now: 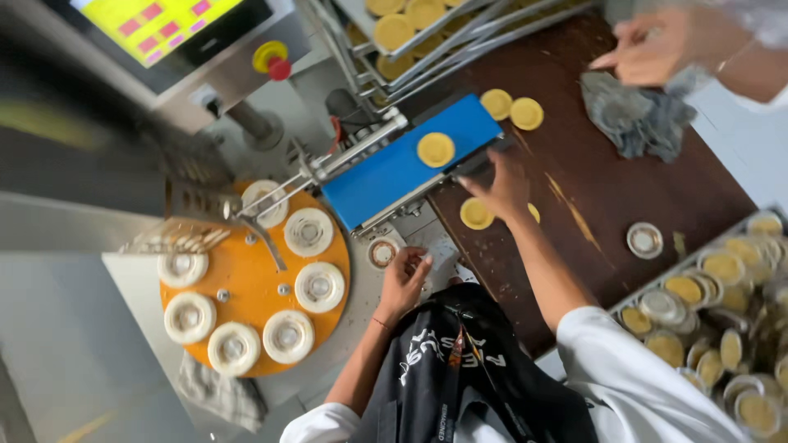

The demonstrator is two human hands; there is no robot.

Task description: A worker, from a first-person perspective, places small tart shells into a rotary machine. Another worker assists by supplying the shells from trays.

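Working down from the big pieces: your orange turntable [250,283] fills the lower left of the frame, its white moulds [320,286] ringed round it. Above centre, the blue conveyor [394,168] carries one yellow pastry disc [436,149]. On the brown table [607,180], your right hand [501,187] spreads palm-down beside another disc [476,213]; whether it grips anything, I cannot tell. Your left hand [404,279] curls loosely, fingertips just beside a small foil cup [382,253]. Keep fingers flat and lift discs by their edges.
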